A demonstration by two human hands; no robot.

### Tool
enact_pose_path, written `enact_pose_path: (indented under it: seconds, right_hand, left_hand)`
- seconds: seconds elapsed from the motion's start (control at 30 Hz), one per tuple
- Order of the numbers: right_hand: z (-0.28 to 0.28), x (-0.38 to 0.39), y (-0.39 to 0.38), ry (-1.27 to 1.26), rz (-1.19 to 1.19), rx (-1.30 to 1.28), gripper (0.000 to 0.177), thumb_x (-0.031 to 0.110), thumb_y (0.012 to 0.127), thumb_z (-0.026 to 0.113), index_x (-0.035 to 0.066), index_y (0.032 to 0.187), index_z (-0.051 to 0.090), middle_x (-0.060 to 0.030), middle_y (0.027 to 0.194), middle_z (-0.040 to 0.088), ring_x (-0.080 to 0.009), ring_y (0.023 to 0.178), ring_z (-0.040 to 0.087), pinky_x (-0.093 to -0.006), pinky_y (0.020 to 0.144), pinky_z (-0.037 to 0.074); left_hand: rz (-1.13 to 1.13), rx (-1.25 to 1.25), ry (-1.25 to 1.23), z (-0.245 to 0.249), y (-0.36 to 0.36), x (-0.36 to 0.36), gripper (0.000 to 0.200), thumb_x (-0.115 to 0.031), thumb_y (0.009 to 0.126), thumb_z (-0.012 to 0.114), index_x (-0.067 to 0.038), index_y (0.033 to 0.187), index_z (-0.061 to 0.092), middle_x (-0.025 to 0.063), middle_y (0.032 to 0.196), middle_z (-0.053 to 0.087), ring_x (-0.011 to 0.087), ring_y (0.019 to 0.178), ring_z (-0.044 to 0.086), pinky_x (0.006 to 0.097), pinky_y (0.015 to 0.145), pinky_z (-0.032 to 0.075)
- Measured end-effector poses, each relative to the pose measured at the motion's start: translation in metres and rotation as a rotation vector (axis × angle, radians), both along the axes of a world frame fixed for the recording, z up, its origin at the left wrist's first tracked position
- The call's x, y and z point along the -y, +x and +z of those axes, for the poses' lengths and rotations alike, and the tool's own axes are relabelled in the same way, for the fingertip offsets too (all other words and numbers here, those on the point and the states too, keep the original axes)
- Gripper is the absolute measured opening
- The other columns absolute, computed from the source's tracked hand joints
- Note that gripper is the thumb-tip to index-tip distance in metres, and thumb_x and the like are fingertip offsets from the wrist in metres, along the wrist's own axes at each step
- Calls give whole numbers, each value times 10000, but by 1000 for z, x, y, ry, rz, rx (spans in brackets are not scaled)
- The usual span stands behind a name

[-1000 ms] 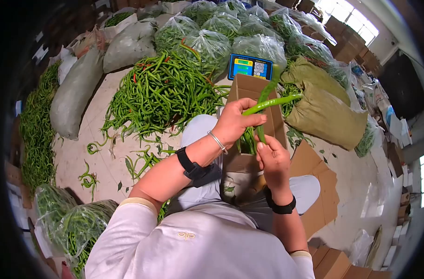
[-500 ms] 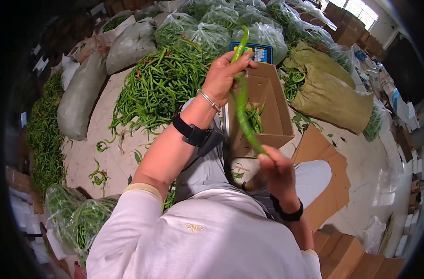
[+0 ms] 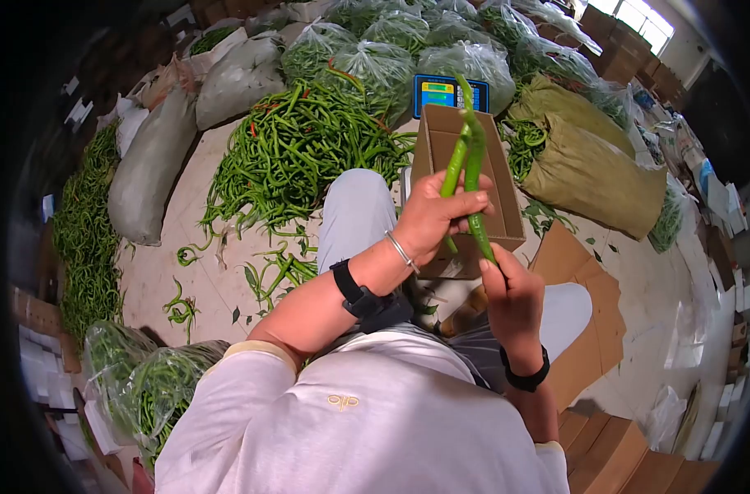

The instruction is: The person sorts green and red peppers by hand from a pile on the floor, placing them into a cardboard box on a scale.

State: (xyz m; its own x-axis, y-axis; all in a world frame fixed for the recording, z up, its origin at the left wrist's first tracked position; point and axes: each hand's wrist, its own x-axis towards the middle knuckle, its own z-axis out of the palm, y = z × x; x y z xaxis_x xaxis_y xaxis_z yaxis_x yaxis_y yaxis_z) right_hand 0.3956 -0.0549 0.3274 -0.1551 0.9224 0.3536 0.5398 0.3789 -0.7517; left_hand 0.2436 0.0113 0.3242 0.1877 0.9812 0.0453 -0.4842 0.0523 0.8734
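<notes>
My left hand, a bracelet at its wrist, is closed around long green chili peppers that point up and away from me. Just below and to its right, my right hand pinches the lower end of another long chili pepper, which also passes by the left fingers. Both hands are over the near end of an open cardboard box. What lies inside the box is largely hidden by my left hand and the peppers.
A large heap of green chilies lies on the floor at left. Behind the box stands a blue-framed scale display. Filled plastic bags line the back, green-brown sacks lie at right, and flattened cardboard is beside my right knee.
My left hand has come down and slightly right, closer to my right hand. The peppers, stretched long between the hands before, now stand side by side, more upright. My left knee shows more.
</notes>
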Motion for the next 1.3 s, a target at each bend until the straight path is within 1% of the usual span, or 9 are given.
enact_pose_path:
  seconds: [0.13,0.47,0.63,0.83,0.9,0.97,1.0,1.2,1.3]
  right_hand:
    - [8,12,5,-14,47,96,197,124,825,499,34,982,576,-159,703,557,-320,600,548,-338,546,436]
    - [5,23,17,-199,101,-200,211,151,853,511,-3,987,566,-68,550,439,-109,488,439,-250,479,373]
    - [2,13,8,-149,51,-104,219,159,841,522,-12,963,583,-83,561,482,-139,474,468,-268,481,392]
    - [-3,-7,-1,-8,-108,-220,160,132,824,530,2,893,591,-106,571,523,-207,462,499,-303,469,394]
    - [-14,-15,1,-15,-105,-232,133,125,823,532,2,847,577,-114,558,517,-228,458,504,-317,461,391]
    - [-24,-21,2,98,-109,-239,109,99,836,547,-3,801,561,32,541,407,-31,517,349,-216,439,274]
    - [-26,-20,1,117,-136,-161,123,120,819,536,0,833,557,-138,560,522,-254,471,519,-346,464,390]
    - [-33,-12,-2,-224,-99,-169,144,149,817,536,16,860,573,-156,583,537,-272,514,553,-328,493,415]
    - [-42,-5,5,-107,26,-40,153,164,817,534,28,877,576,-161,603,549,-261,536,565,-311,519,431]
  left_hand:
    - [128,-42,94,5,-9,-20,186,-136,788,634,-39,936,579,14,760,602,75,675,587,173,474,368]
    - [309,-80,204,19,-14,-39,186,-204,827,604,-21,838,574,39,670,594,90,569,552,193,509,424]
    - [96,98,156,18,-1,-34,239,-258,868,554,-19,876,561,43,649,581,79,503,487,190,478,401]
    - [13,37,37,1,24,6,210,-196,837,573,-51,975,512,24,745,582,64,643,524,195,501,398]
    - [111,-7,149,-15,44,22,308,-125,803,602,-44,1068,469,22,807,588,92,751,544,221,661,433]
    - [106,120,142,-20,48,27,343,-105,790,616,-33,1085,458,35,848,597,107,775,549,236,737,429]
    - [113,120,144,-22,45,26,343,-105,790,616,-33,1085,458,35,848,597,107,775,549,236,737,429]
    - [141,-66,102,-26,27,5,219,-149,826,574,-53,998,478,21,707,576,92,627,560,196,503,406]
    - [345,-26,32,-10,9,-19,170,-219,853,543,-78,920,478,-5,603,533,88,527,534,192,418,342]
